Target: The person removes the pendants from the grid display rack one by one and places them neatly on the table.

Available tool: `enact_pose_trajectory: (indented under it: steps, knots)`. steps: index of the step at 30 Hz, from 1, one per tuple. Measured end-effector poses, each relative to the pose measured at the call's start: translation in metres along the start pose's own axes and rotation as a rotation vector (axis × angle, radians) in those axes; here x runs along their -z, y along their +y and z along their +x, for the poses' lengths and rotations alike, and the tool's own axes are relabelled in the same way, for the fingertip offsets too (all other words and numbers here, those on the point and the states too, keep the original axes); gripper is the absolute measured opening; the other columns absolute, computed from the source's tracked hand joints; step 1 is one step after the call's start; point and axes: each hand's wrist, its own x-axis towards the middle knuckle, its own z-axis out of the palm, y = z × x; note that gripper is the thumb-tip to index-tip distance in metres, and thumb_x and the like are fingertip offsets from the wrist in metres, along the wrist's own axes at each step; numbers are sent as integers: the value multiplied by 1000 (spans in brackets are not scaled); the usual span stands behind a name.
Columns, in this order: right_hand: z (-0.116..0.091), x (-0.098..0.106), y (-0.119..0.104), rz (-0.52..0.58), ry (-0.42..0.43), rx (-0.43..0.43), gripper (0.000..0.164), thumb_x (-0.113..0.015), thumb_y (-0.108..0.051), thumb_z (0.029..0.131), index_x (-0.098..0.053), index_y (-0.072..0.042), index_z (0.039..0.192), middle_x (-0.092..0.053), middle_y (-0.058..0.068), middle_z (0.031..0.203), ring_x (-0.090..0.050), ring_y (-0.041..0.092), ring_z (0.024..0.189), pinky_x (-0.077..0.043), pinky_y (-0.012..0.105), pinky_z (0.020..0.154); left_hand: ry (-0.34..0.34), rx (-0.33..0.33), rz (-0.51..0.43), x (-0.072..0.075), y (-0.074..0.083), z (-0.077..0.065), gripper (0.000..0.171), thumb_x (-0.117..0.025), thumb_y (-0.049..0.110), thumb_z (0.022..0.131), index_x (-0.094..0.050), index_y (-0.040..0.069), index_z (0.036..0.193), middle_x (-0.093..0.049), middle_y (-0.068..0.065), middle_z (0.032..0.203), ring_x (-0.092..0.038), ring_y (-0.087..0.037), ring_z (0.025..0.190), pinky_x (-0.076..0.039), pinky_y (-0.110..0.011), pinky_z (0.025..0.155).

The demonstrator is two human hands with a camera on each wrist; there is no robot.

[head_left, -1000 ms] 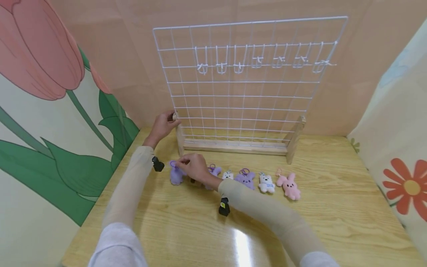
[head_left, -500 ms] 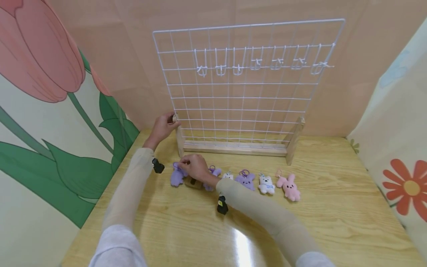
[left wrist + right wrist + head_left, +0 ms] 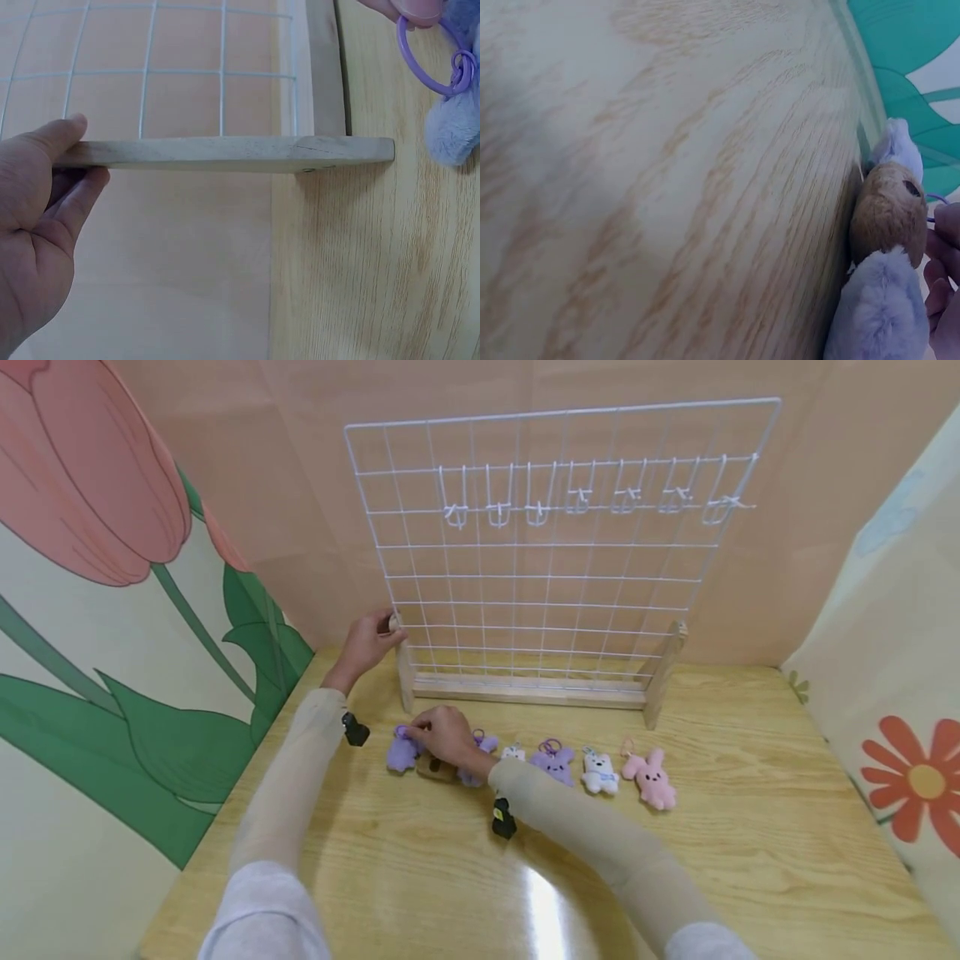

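Note:
My left hand (image 3: 367, 642) grips the top of the left wooden upright (image 3: 225, 154) of a white wire grid rack (image 3: 525, 577), thumb on one face and fingers on the other. My right hand (image 3: 447, 735) pinches the purple ring (image 3: 409, 61) of a purple plush keychain (image 3: 402, 755) at the left end of a row. Right beside it, a brown plush keychain (image 3: 889, 214) lies partly under the right hand. Another purple plush keychain (image 3: 881, 311) follows, partly covered by that hand in the head view.
Further right lie a small white plush (image 3: 513, 754), a purple one (image 3: 553, 766), a white bear (image 3: 600, 773) and a pink rabbit (image 3: 655, 781). Several white wire hooks (image 3: 537, 510) hang bare high on the grid. The wooden table (image 3: 420, 877) meets a peach backdrop.
My right hand has shifted slightly right, and the leftmost purple plush has come a little closer to the brown one. My left hand stays on the upright.

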Motion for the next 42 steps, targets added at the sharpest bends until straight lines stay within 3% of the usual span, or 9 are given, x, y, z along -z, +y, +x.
enact_pose_trajectory:
  steps: [11,17,25,31,34,38,42]
  knots:
    - [0,11,6,1,-3,-19,13,-77,-25,94,-83,-13,95,-78,-4,85,-61,1,61,-50,19,58,-5,-19,14,-3,-2,4,44,-70,9,98,-57,-9,136,-66,-27,122,-65,-39,115,-57,-48,94]
    - [-4,32,7,29,24,13,18,-77,-23,94,-82,-9,103,-79,1,96,-70,11,80,-56,22,69,3,-25,20,-4,-4,6,43,-71,10,97,-59,-10,133,-67,-28,119,-66,-39,113,-57,-45,94]
    - [-12,72,6,78,102,31,23,-78,-28,93,-80,-11,108,-78,1,103,-71,16,89,-58,26,73,-6,-15,20,0,-4,5,44,-70,13,98,-58,-8,135,-67,-27,118,-66,-39,113,-57,-45,95]
    - [-27,106,8,116,165,-8,22,-79,-30,92,-80,-14,108,-78,-2,105,-68,12,90,-51,27,52,-14,4,0,2,-6,0,42,-69,14,100,-58,-7,135,-67,-25,117,-65,-37,112,-57,-44,94]
    - [-36,124,11,109,199,-15,22,-79,-31,92,-80,-16,107,-78,-2,104,-67,13,81,-51,27,53,-8,-2,-11,2,-7,-2,48,-70,16,99,-55,-8,138,-66,-26,121,-65,-37,114,-57,-44,96]
    - [-48,151,19,63,248,-1,26,-78,-37,93,-81,-16,108,-78,-2,100,-67,14,77,-55,26,64,8,-15,-52,2,-6,-9,64,-72,20,98,-44,-8,148,-59,-29,136,-59,-38,128,-51,-44,106]
    - [-64,178,30,19,306,-5,26,-78,-37,93,-81,-15,107,-77,-1,98,-65,14,73,-52,25,57,31,1,-57,3,0,-23,79,-72,30,98,-31,-3,157,-39,-27,157,-43,-40,143,-40,-45,117]
